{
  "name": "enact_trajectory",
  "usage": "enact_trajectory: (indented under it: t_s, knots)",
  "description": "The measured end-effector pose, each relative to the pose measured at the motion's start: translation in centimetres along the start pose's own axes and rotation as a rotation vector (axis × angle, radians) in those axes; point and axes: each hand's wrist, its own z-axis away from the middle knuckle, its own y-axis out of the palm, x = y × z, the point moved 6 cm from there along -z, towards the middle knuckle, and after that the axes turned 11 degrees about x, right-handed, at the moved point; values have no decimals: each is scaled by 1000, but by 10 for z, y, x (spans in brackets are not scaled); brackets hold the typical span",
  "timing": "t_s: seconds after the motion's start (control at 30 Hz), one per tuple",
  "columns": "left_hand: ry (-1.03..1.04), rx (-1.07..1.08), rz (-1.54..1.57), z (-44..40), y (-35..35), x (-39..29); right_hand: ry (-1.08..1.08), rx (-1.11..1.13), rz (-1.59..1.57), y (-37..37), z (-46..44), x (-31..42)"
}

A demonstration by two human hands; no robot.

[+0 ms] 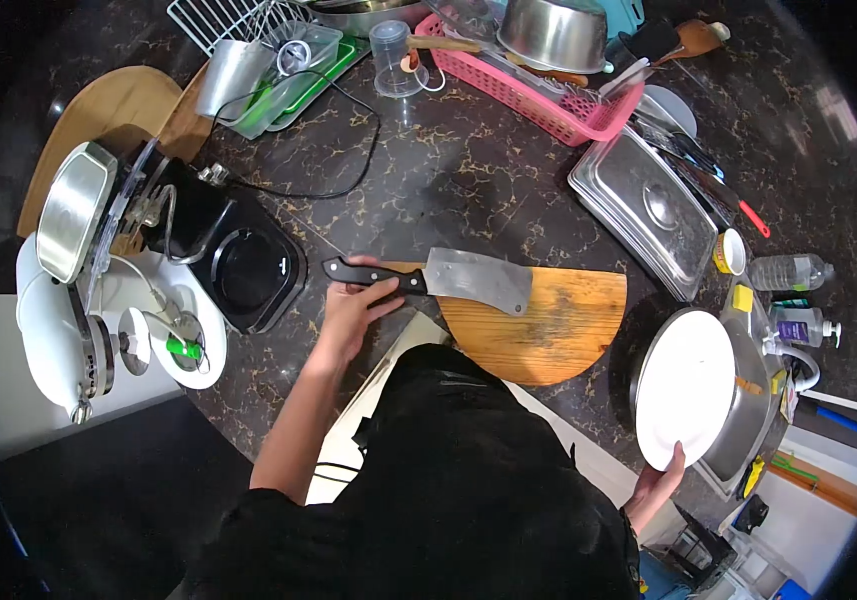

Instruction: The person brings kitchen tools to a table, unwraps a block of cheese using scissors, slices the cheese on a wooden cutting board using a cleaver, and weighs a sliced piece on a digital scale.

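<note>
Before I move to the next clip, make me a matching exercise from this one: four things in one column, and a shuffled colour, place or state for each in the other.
Things:
1. Cleaver
2. Plate
3. Basket
4. Cutting board

Descriptions:
A. Pink, with holes in its wall
B. Brown wood
C. Black-handled, held in the left hand
D. White, held near its rim by the right hand

Right pairs: 1-C, 2-D, 3-A, 4-B
</note>
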Motion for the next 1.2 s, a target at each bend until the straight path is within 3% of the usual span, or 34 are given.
enact_trajectory:
  t_s: [0.17, 0.23, 0.27, 0.3, 0.4, 0.47, 0.57, 0.77, 0.87, 0.9, 1.0, 1.2]
  knots:
    - [-251, 197, 210, -2, -26, -4, -33, 4, 29, -1, 7, 0]
    - [-223, 178, -179, -12, -39, -8, -29, 2, 12, -4, 4, 0]
    - [-106, 132, -395, -17, -40, -17, -27, 0, 4, -6, 2, 1]
    - [-107, 131, -395, -19, -39, -18, -26, 1, 4, -7, -1, 0]
    - [326, 190, -1317, -19, -6, -44, -10, 1, -12, -8, -9, -2]
    - [317, 215, -1455, -18, 8, -42, -18, -8, -13, -10, -9, -2]
    - [602, 257, -1811, -16, 33, -40, -31, -14, -14, -9, -9, -1]
    - [507, 578, -1981, -44, 51, -16, 0, -24, -20, -3, -8, 5]
    - [286, 720, -2013, -56, 57, -18, -13, -32, -18, -2, -11, 12]
    - [290, 720, -2013, -55, 61, -21, -33, -22, -3, -4, -14, 16]
    - [47, 638, -1874, -51, 65, -25, -78, -15, 33, -18, -14, 25]
    - [25, 474, -1843, -9, 70, -24, -94, 9, 41, -48, -8, 45]
